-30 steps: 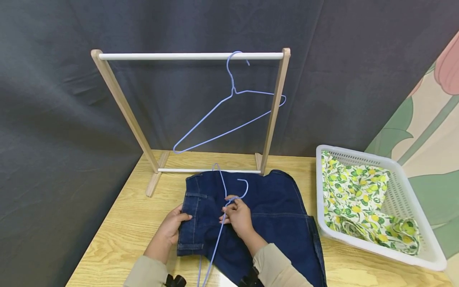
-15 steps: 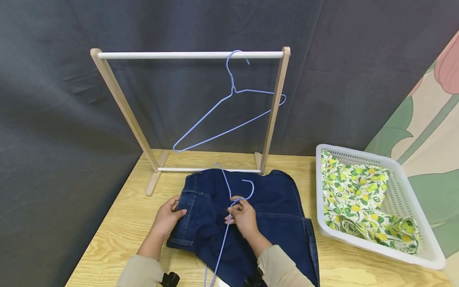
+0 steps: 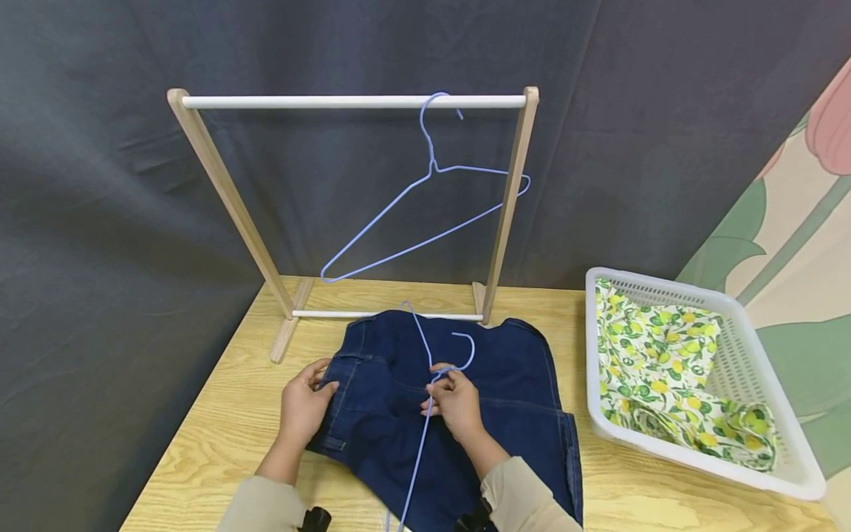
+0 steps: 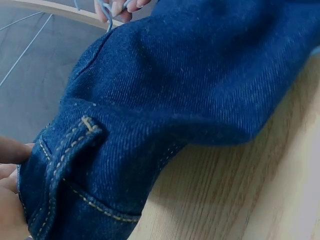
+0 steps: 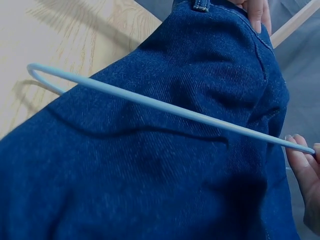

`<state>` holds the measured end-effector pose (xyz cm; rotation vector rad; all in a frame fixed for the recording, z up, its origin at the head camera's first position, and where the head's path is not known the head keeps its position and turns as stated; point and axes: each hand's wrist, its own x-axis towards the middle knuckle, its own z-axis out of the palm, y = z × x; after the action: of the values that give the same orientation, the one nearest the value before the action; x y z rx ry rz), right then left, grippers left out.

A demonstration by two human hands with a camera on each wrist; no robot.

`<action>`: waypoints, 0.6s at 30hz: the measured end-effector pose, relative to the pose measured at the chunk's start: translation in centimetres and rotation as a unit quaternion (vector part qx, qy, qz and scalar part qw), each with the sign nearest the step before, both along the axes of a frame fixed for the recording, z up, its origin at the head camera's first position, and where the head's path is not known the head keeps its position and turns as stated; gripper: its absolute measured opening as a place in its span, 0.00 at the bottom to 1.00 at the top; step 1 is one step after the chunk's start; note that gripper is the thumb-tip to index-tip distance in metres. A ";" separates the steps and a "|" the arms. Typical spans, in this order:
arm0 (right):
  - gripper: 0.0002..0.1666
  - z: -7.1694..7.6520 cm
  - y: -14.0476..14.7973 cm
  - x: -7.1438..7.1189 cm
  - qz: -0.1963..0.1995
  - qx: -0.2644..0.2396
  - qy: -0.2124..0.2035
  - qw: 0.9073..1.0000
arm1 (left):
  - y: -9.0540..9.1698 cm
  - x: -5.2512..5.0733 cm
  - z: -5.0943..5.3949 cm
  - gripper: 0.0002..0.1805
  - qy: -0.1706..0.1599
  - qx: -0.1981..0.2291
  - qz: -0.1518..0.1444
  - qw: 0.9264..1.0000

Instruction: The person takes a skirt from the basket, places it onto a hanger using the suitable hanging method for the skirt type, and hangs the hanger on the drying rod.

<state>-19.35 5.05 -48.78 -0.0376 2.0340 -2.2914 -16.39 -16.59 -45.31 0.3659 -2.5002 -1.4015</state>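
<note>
Pinching the dark blue jeans [image 3: 508,384] by the waistband, the left hand [image 3: 304,406] has its grip closed, thumb on top! Over on the other side, the right hand [image 3: 457,405] nips a pale blue hanger [image 5: 150,102] just under its hook, fingers tight on the wire. And the jeans? Spread across the wooden surface [image 3: 219,428], right in front of the rack [image 3: 306,102], one wire of that hanger running over them and its near end poking out past the denim's edge. Up on the top bar hangs a second hanger [image 3: 431,151], tilted, near the right upright. Out to the right, a white basket [image 3: 654,282] holds lemon-print cloth [image 3: 665,332], with a dark curtain [image 3: 100,222] behind the rack.
</note>
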 end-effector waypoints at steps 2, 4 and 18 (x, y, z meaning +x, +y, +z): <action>0.18 0.1 0.0 0.1 -0.001 0.001 0.002 1.000 | -0.1 0.0 0.0 0.19 -0.008 0.035 0.017 0.999; 0.18 0.2 0.0 0.1 -0.002 0.001 0.007 1.000 | -0.1 0.0 0.1 0.18 -0.009 0.069 0.033 0.997; 0.17 0.2 0.0 0.2 -0.032 0.008 0.017 0.999 | -0.1 -0.2 0.2 0.16 0.011 0.194 0.072 0.978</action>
<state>-19.16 5.07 -48.57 -0.0116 2.1001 -2.3266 -16.59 -16.70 -45.08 0.5871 -2.1236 -1.8168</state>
